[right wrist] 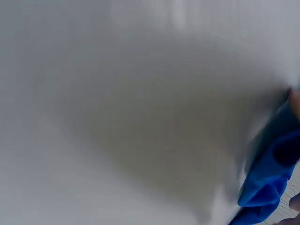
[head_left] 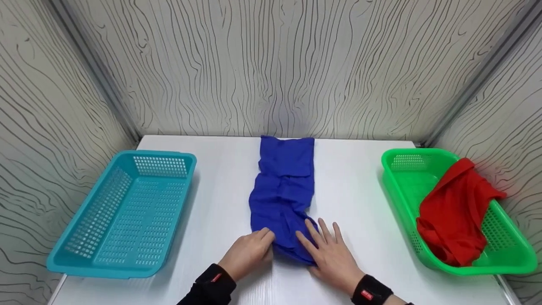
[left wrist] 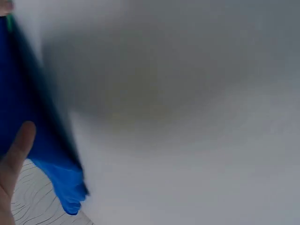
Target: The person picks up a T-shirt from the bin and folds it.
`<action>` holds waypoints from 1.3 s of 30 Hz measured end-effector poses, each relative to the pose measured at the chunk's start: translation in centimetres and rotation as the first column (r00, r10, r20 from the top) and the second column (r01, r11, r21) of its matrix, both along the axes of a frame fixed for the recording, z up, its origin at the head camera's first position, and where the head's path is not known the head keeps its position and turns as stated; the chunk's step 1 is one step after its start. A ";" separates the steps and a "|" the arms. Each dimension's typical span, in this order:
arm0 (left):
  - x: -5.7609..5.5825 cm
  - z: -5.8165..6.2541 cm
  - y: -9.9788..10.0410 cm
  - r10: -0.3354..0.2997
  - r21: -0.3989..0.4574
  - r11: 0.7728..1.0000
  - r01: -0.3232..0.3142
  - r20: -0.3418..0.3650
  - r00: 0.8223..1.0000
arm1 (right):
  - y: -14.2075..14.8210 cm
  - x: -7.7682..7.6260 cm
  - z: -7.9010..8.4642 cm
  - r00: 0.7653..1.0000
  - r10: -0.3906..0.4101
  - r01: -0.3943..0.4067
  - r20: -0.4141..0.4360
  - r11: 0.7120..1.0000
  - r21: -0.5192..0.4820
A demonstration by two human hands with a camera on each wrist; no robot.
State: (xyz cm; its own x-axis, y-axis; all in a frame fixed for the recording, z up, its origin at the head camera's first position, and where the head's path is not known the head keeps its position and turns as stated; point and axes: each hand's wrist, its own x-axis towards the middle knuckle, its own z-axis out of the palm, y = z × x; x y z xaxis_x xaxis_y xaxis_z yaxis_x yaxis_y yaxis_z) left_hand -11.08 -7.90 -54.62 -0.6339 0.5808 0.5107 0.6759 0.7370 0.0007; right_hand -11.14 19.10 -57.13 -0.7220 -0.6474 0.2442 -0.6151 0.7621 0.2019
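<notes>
A creased blue cloth (head_left: 283, 190) lies as a long, narrow strip down the middle of the white table, from the back edge toward the person. At its near left corner, my left hand (head_left: 247, 253) pinches the fabric between thumb and curled fingers. My right hand (head_left: 335, 259), fingers straight and spread, rests on the near right corner. In the left wrist view, the blue cloth (left wrist: 47, 145) hangs along the left side beside a thumb. Part of the same blue cloth (right wrist: 269, 180) shows bunched at the lower right of the right wrist view.
On the left stands a teal perforated basket (head_left: 175, 228) with nothing in it. A green basket (head_left: 398, 207) on the right holds a crumpled red cloth (head_left: 459, 212) that hangs over its far right rim. Patterned wall panels (head_left: 279, 67) enclose the table's back and sides.
</notes>
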 end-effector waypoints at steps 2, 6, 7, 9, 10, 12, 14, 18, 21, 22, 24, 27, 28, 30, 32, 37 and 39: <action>0.1 0.9 0.1 -0.031 0.077 0.997 0.029 0.017 0.999 | -0.2 0.1 0.1 1.000 0.024 -0.024 -0.005 0.998 -0.055; 0.4 2.0 -0.4 -0.107 0.115 0.988 0.099 0.065 0.992 | 0.1 -0.1 1.0 0.999 0.038 -0.039 -0.009 0.965 -0.260; 0.5 2.1 -0.6 -0.121 0.101 0.988 0.113 0.072 0.990 | 0.4 -0.2 1.4 0.999 0.041 -0.039 -0.002 0.947 -0.320; 0.6 2.3 -1.0 -0.145 0.079 0.987 0.140 0.066 0.987 | 0.9 -0.3 2.5 0.997 0.063 -0.043 0.034 0.905 -0.424; 0.6 2.4 -1.1 -0.148 0.073 0.987 0.144 0.052 0.988 | 1.3 -0.4 3.0 0.995 0.089 -0.055 0.052 0.882 -0.467; 0.5 2.6 -1.3 -0.141 0.094 0.986 0.140 0.006 0.990 | 2.0 -0.5 4.2 0.982 0.169 -0.099 0.084 0.841 -0.532; 0.6 3.0 -1.5 -0.128 0.146 0.981 0.130 -0.019 0.992 | 2.7 -0.6 5.5 0.951 0.272 -0.138 0.146 0.797 -0.589; 0.9 4.5 -1.8 -0.174 0.236 0.958 0.161 0.032 0.984 | 3.6 -0.8 7.8 0.857 0.425 -0.143 0.291 0.738 -0.659; 1.4 5.8 -2.2 -0.282 0.297 0.929 0.220 0.185 0.941 | 3.9 -1.0 9.2 0.772 0.488 -0.100 0.406 0.725 -0.681; 1.6 6.3 -2.4 -0.319 0.316 0.919 0.237 0.239 0.917 | 4.0 -1.0 9.5 0.742 0.506 -0.088 0.441 0.724 -0.684; 1.9 7.1 -2.6 -0.374 0.340 0.905 0.255 0.355 0.857 | 4.1 -1.0 10.1 0.668 0.540 -0.057 0.513 0.724 -0.688; 2.3 8.5 -2.9 -0.445 0.364 0.888 0.280 0.531 0.721 | 4.1 -0.9 10.6 0.523 0.590 -0.003 0.615 0.722 -0.692; 2.3 8.8 -2.9 -0.463 0.372 0.883 0.287 0.586 0.665 | 4.1 -0.9 10.7 0.470 0.604 0.016 0.644 0.723 -0.690; 2.3 9.5 -2.9 -0.486 0.397 0.873 0.282 0.685 0.543 | 4.1 -0.8 10.7 0.368 0.619 0.055 0.694 0.731 -0.681; 2.1 9.9 -2.8 -0.501 0.425 0.866 0.265 0.749 0.435 | 4.0 -0.9 10.9 0.284 0.620 0.093 0.732 0.742 -0.664; 0.5 10.0 -2.4 -0.445 0.410 0.896 0.172 0.812 0.379 | 3.4 -1.9 11.2 0.273 0.509 0.223 0.816 0.792 -0.569; -0.6 9.8 -2.0 -0.378 0.376 0.921 0.099 0.809 0.450 | 3.1 -2.7 11.3 0.369 0.419 0.272 0.830 0.805 -0.527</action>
State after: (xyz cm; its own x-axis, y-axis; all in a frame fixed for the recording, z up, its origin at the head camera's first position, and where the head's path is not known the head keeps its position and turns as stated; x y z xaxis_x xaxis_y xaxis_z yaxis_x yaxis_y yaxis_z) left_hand -11.67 -9.93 -44.83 -0.6810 0.7295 -0.0639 0.3763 0.4234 0.8241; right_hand -13.88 22.18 -45.86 -0.6589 -0.7214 -0.2131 -0.1993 0.4406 -0.8753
